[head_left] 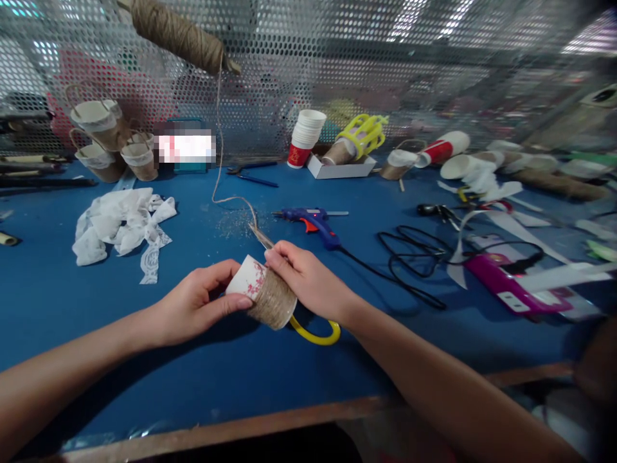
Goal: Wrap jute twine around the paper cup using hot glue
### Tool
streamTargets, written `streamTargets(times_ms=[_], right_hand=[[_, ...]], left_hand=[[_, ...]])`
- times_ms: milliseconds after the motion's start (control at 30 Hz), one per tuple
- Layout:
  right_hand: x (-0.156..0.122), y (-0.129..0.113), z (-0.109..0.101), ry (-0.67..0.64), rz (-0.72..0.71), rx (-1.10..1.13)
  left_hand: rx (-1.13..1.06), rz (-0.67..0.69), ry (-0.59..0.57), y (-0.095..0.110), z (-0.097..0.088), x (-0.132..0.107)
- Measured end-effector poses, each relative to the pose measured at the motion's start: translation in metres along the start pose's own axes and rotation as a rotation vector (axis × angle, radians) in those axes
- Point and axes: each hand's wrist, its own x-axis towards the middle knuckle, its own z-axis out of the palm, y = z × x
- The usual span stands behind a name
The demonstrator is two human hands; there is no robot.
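A white paper cup (248,278) with pink blossom print lies tilted between my hands, its lower part wrapped in brown twine (274,299). My left hand (200,299) grips the cup's unwrapped end, thumb in front and fingers behind. Closed round the scissors (315,333) with yellow handles, my right hand (308,273) rests against the wrapped side. The scissor blades point up and left past the cup. A loose twine strand (220,145) runs down from the spool (176,35) to the blade tips; whether it is cut there, I cannot tell.
A blue glue gun (313,218) lies beyond my right hand, its black cable (385,276) running right to a purple power strip (515,283). White lace (120,225) is heaped at left. Twine-covered cups (103,161) and stacked paper cups (306,138) stand along the mesh.
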Motion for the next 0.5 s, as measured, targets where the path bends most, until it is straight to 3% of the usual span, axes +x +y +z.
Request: streamTargets(times_ms=[200, 500], right_hand=[[0.0014, 0.0016, 0.0010, -0.029, 0.038, 0.080], [0.0010, -0.0019, 0.0028, 0.019, -0.004, 0.021]], left_hand=[[-0.258, -0.106, -0.071, 0.0031, 0.0016, 0.0018], [-0.145, -0.090, -0.073, -0.0034, 0.0036, -0.0014]])
